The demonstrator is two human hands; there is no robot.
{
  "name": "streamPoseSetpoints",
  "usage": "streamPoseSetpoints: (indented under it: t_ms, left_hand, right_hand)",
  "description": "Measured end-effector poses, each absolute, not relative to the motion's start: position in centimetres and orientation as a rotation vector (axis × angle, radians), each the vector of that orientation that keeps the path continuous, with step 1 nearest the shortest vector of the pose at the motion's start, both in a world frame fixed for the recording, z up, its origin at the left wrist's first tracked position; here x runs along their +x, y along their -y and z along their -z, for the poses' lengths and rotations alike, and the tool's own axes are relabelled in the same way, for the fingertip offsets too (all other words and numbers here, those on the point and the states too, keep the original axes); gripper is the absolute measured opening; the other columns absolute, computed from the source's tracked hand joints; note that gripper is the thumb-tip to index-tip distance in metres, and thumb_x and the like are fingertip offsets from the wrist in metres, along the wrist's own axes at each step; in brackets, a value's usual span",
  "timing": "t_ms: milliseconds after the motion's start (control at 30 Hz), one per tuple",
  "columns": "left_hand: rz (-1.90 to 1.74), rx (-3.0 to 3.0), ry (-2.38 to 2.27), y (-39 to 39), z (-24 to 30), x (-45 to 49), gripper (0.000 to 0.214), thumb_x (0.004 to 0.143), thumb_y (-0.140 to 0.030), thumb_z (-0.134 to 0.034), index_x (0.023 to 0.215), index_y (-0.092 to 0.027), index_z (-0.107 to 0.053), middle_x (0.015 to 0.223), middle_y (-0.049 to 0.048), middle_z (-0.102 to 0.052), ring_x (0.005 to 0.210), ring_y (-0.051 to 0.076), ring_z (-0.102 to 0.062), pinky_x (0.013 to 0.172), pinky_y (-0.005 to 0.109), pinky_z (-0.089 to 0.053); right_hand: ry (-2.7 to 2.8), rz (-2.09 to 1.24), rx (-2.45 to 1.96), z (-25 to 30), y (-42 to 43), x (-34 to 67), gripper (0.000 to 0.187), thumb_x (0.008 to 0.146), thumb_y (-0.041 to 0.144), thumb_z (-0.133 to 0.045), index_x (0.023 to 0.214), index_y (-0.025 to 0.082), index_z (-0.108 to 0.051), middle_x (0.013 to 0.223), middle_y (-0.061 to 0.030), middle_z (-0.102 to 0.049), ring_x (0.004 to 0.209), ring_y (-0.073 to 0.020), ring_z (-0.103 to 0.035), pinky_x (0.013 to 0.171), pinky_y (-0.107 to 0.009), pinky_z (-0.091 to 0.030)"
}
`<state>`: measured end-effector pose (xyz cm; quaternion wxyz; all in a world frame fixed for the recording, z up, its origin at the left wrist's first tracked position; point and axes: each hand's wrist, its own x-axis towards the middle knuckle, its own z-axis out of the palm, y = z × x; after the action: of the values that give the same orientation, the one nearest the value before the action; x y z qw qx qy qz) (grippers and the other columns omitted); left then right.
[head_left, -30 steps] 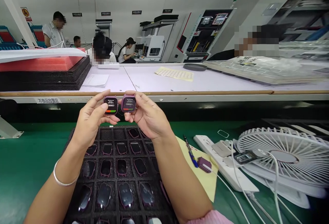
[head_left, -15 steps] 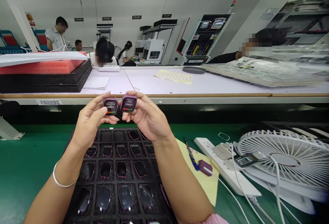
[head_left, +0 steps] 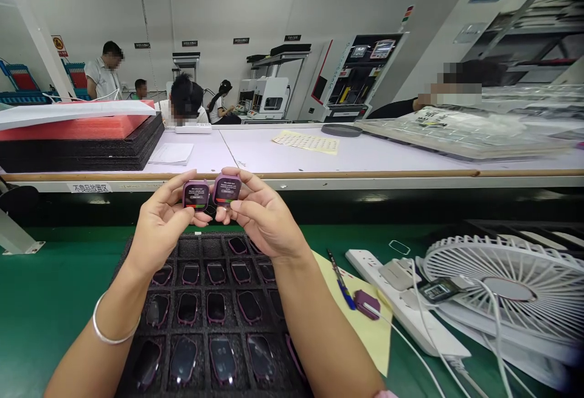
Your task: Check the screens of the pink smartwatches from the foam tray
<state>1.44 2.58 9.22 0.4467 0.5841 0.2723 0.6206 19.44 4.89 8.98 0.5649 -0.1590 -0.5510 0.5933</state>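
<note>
My left hand (head_left: pixel 162 221) pinches a small purple watch body (head_left: pixel 196 195) with a lit screen, thumb against its lower edge. My right hand (head_left: pixel 262 218) grips a second purple watch body (head_left: pixel 227 189) beside it, screen also lit. The two devices sit side by side, almost touching, above the far end of a black foam tray (head_left: pixel 201 246). Several more dark-screened purple watch bodies (head_left: pixel 215 307) lie in the tray's pockets under my forearms. A silver bangle (head_left: pixel 109 334) circles my left wrist.
Right of the tray lie a yellow sheet (head_left: pixel 365 331), a blue pen (head_left: pixel 340 279), a purple device on a white cable (head_left: pixel 366 303), a white power strip (head_left: pixel 401 300) and a white fan (head_left: pixel 506 291). A raised shelf (head_left: pixel 319 174) carries stacked foam (head_left: pixel 82 142) and a label sheet (head_left: pixel 306 140). People sit behind.
Both hands with their watch bodies sit slightly lower in the picture and closer to the tray; the grips are unchanged. The view has tilted up a little.
</note>
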Motion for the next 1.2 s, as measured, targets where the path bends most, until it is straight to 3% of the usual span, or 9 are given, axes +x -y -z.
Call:
streamPoseSetpoints:
  t_ms: [233,800,1200]
  left_hand:
    - [-1.569,1.507,-0.697,-2.74,-9.13,1.6,0.049,0.08,-0.013,-0.073,0.127,-0.02,-0.062,0.114,0.0078,-0.074,0.069,0.013,-0.073,0.07,0.025,-0.065]
    - [-1.606,1.544,-0.703,-2.98,-8.98,1.65,0.05,0.077,-0.013,-0.077,0.124,-0.021,-0.061,0.105,0.003,-0.072,0.066,0.009,-0.072,0.065,0.02,-0.064]
    - [-1.636,1.517,-0.689,-2.93,-9.07,1.84,0.045,0.077,-0.013,-0.078,0.119,-0.022,-0.065,0.097,0.0002,-0.073,0.064,0.008,-0.07,0.064,0.018,-0.062]
  right_hand:
    - [1.319,-1.379,-0.388,-8.92,-4.72,19.42,0.047,0.075,0.013,-0.069,0.12,0.024,-0.062,0.094,-0.0005,-0.07,0.068,-0.0137,-0.067,0.063,-0.029,-0.056]
    - [1.375,-1.361,-0.348,-8.72,-4.86,19.3,0.048,0.077,0.009,-0.066,0.122,0.024,-0.061,0.098,-0.0007,-0.07,0.068,-0.0117,-0.067,0.063,-0.027,-0.057]
    - [1.405,-1.33,-0.366,-8.61,-4.88,19.19,0.045,0.081,0.02,-0.074,0.124,0.024,-0.06,0.097,-0.0017,-0.067,0.067,-0.0122,-0.065,0.061,-0.028,-0.056]
